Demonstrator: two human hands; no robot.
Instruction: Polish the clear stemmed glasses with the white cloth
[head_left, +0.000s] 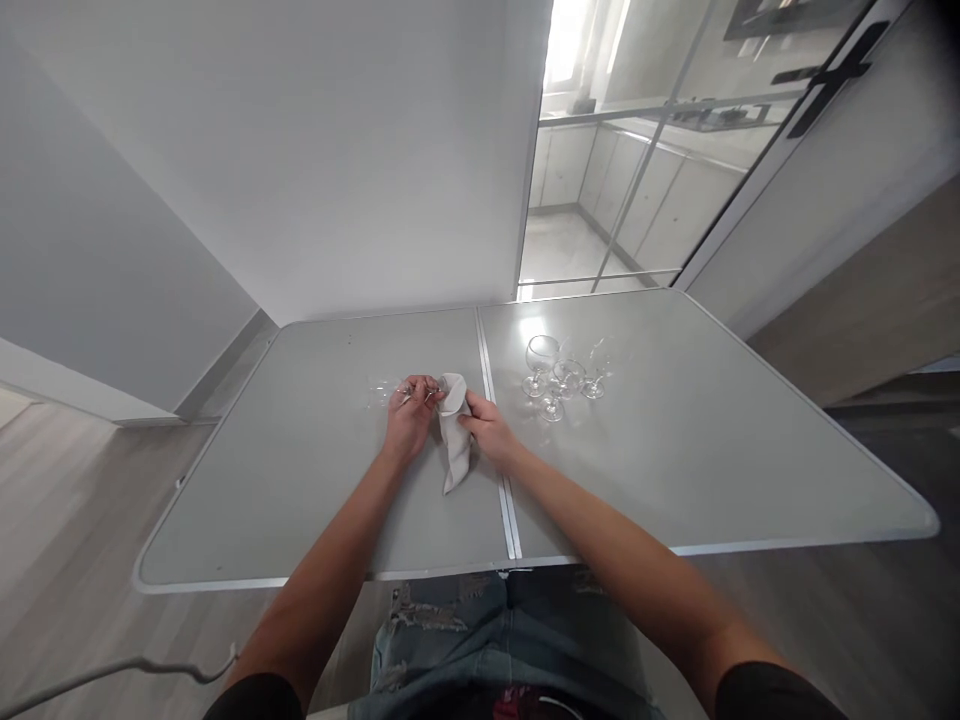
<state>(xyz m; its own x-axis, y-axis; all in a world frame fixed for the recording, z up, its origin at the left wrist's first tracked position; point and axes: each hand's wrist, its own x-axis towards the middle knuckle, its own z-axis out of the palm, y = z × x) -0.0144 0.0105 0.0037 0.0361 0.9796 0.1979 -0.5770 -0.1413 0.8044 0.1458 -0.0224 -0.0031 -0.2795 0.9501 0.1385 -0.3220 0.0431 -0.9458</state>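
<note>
Holding a thin, clear glass piece (433, 394) in my left hand (409, 412) and an off-white, soft fabric cloth (455, 440) in my right hand (486, 427)

My left fingers are curled in close, their tips pinched on the glass piece; they and the cloth hide most of it, so I cannot tell its full shape. My right hand is folded around the side of the cloth. The cloth sits between my two hands: its top makes a rounded edge beside my left fingertips, and its lower end narrows to a point towards me. Whether the glass piece goes inside that folded top I cannot tell.

Under my hands spreads a wide, pale grey table (300, 440) with rounded corners and a silvery rim; a silvery metal seam (512, 525) crosses it, passing beneath my right hand. Ahead of my hands rises a plain white wall (375, 150), and ahead to the right, through glass panes, I see white cabinets (637, 185). Grey wood-look floor (82, 500) lies well to my left hand's left.

Right of my right hand, clear stemmed glasses (542, 352) stand clustered, their outlines overlapping, the table's grey showing through their bowls. Just left of my left hand are clear outlines too faint to identify.
</note>
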